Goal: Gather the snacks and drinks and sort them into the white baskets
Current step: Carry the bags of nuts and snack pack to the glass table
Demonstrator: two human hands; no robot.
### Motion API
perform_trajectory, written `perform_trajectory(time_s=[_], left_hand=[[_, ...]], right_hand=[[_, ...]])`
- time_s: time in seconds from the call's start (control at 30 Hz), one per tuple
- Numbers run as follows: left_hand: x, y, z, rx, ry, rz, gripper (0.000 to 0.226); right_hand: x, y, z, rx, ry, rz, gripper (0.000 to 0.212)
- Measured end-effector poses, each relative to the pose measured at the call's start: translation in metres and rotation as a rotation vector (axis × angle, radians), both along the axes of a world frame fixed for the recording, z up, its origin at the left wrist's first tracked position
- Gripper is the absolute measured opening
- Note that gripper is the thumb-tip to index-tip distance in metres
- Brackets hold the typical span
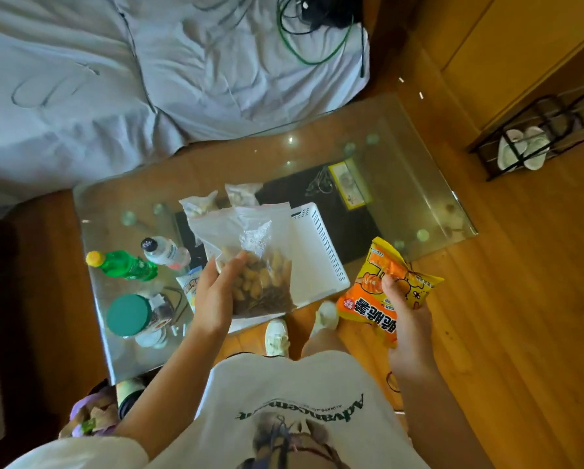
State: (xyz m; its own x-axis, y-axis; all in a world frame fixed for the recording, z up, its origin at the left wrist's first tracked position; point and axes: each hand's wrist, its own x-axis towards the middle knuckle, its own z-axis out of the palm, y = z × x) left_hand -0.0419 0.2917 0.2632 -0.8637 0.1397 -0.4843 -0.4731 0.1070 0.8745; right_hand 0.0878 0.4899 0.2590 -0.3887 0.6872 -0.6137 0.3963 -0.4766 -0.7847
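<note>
The left hand (216, 289) grips a clear zip bag of brown snacks (250, 258), thumb across the front and fingers curled behind, holding it upright over the near edge of the glass surface (402, 157) and in front of the white basket (321, 245), which sits on the surface at about the bag's 2 o'clock with its perforated wall showing. The right hand (407, 319) pinches an orange and yellow snack packet (385, 289) with curled fingers, holding it off the surface's near corner above the wooden floor (521, 299), at roughly 4 o'clock from the basket. At 12 o'clock from the held zip bag, two smaller clear snack bags (216, 201) stand just behind its top edge. At 9 o'clock from the left hand a green bottle with a yellow cap (124, 264) lies on the surface, and a clear bottle with a dark cap (165, 252) lies just beside it, toward the basket. A jar with a green lid (131, 314) stands at 8 o'clock from that hand, near the surface's near-left edge. A small printed packet (189, 286) peeks out just left of the left wrist. A bed with rumpled white sheets (114, 79) fills the 11 o'clock part of the view
</note>
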Motion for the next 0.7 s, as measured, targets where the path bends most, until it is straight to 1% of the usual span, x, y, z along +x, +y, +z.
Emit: perform_trajectory(time_s=[0.07, 0.1, 0.13, 0.17, 0.27, 0.3, 0.4, 0.47, 0.53, 0.63, 0.7], left_hand=[[-0.021, 0.017, -0.010, -0.005, -0.007, -0.009, 0.038], [-0.033, 0.026, -0.015, -0.010, -0.010, -0.014, 0.044], [-0.045, 0.035, -0.021, -0.016, -0.018, -0.010, 0.047], [-0.058, 0.045, -0.028, -0.017, -0.030, 0.005, 0.047], [-0.101, 0.076, -0.056, -0.015, -0.078, 0.073, 0.039], [-0.116, 0.088, -0.068, -0.022, -0.102, 0.099, 0.033], [-0.158, 0.121, -0.112, -0.036, -0.184, 0.186, 0.009], [-0.187, 0.140, -0.142, -0.049, -0.231, 0.211, 0.005], [-0.212, 0.155, -0.172, -0.064, -0.260, 0.234, 0.014], [-0.240, 0.167, -0.216, -0.113, -0.261, 0.201, 0.035], [-0.250, 0.172, -0.245, -0.171, -0.264, 0.159, 0.035]], right_hand=[[-0.024, 0.022, -0.010, 0.007, -0.035, -0.004, 0.040], [-0.037, 0.034, -0.016, 0.001, -0.051, -0.004, 0.045], [-0.052, 0.046, -0.022, -0.004, -0.071, 0.003, 0.050], [-0.067, 0.058, -0.029, -0.005, -0.088, 0.019, 0.049], [-0.124, 0.093, -0.052, -0.001, -0.114, 0.123, 0.031], [-0.144, 0.105, -0.061, 0.016, -0.125, 0.164, 0.028], [-0.205, 0.137, -0.097, 0.069, -0.172, 0.276, 0.025], [-0.244, 0.154, -0.126, 0.058, -0.182, 0.337, 0.032], [-0.280, 0.168, -0.157, 0.030, -0.180, 0.401, 0.034], [-0.323, 0.179, -0.207, -0.002, -0.188, 0.514, 0.024], [-0.340, 0.181, -0.241, -0.013, -0.195, 0.587, 0.025]])
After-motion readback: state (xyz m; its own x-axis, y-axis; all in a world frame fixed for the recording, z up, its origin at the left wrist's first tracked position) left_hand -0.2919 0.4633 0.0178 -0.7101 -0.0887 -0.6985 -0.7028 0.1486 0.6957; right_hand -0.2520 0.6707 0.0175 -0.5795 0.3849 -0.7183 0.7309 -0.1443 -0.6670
